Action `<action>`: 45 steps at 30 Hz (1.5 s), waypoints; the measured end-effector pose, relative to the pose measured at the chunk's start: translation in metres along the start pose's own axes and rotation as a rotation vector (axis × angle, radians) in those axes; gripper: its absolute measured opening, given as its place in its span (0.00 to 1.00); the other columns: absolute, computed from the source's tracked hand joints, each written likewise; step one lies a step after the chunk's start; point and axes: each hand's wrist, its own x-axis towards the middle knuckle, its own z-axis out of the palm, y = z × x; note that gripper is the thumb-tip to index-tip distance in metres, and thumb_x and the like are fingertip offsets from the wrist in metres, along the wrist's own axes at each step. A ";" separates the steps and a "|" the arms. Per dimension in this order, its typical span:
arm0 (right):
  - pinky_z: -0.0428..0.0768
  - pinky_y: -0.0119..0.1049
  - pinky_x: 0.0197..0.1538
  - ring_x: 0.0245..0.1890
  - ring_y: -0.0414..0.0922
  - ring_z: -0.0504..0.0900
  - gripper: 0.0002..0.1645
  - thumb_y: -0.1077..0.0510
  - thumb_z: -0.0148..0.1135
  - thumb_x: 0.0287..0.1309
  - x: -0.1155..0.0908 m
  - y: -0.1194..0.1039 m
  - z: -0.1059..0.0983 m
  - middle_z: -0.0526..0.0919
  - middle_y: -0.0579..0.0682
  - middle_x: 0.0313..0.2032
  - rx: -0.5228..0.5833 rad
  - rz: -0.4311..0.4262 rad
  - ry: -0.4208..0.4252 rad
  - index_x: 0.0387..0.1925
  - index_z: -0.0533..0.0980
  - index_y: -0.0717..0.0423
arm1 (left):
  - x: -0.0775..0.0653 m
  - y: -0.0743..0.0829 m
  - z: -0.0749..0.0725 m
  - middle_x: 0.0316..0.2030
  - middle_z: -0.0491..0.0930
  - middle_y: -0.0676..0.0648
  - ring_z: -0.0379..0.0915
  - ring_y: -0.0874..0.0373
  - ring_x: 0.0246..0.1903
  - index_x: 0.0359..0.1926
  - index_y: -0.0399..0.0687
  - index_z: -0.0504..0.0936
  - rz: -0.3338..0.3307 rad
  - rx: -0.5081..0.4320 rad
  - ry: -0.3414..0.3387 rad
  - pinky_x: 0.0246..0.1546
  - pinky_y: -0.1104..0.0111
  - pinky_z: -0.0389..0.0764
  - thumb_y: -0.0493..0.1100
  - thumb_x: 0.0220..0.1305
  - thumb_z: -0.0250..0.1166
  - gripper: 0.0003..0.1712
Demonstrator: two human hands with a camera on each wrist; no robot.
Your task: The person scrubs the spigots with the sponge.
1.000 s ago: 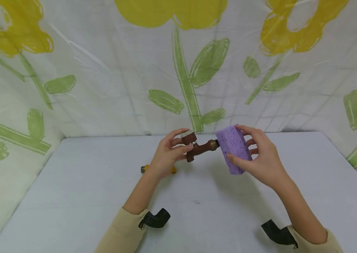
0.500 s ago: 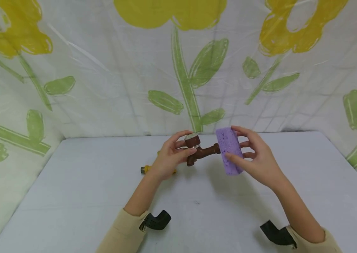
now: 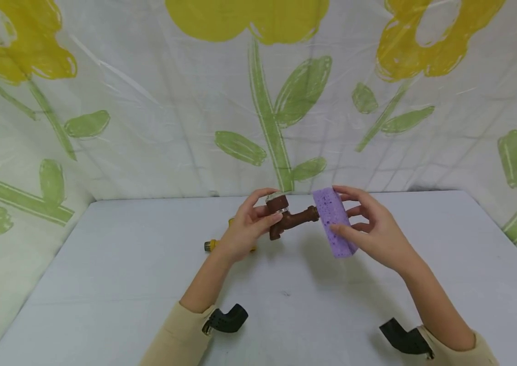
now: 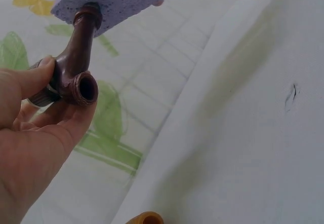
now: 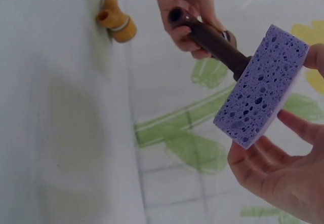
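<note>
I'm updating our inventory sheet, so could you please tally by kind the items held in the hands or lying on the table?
Taps: 2 (brown tap in the left hand, yellow tap on the table)
Sponges: 1 (purple sponge in the right hand)
Total: 3

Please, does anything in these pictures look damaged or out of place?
Yes: the white tabletop has a small dark mark, near the lower middle of the head view. It stands out against the plain surface; whether it is a tear or crease, I cannot tell. The brown faucet and purple sponge show no obvious damage.
</note>
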 end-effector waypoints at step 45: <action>0.85 0.52 0.34 0.47 0.60 0.74 0.48 0.60 0.84 0.44 -0.003 -0.008 0.019 0.70 0.64 0.61 -0.490 -0.190 0.246 0.69 0.75 0.50 | 0.001 -0.001 0.010 0.57 0.80 0.27 0.89 0.59 0.37 0.73 0.40 0.65 -0.028 -0.038 0.092 0.41 0.64 0.90 0.27 0.74 0.61 0.30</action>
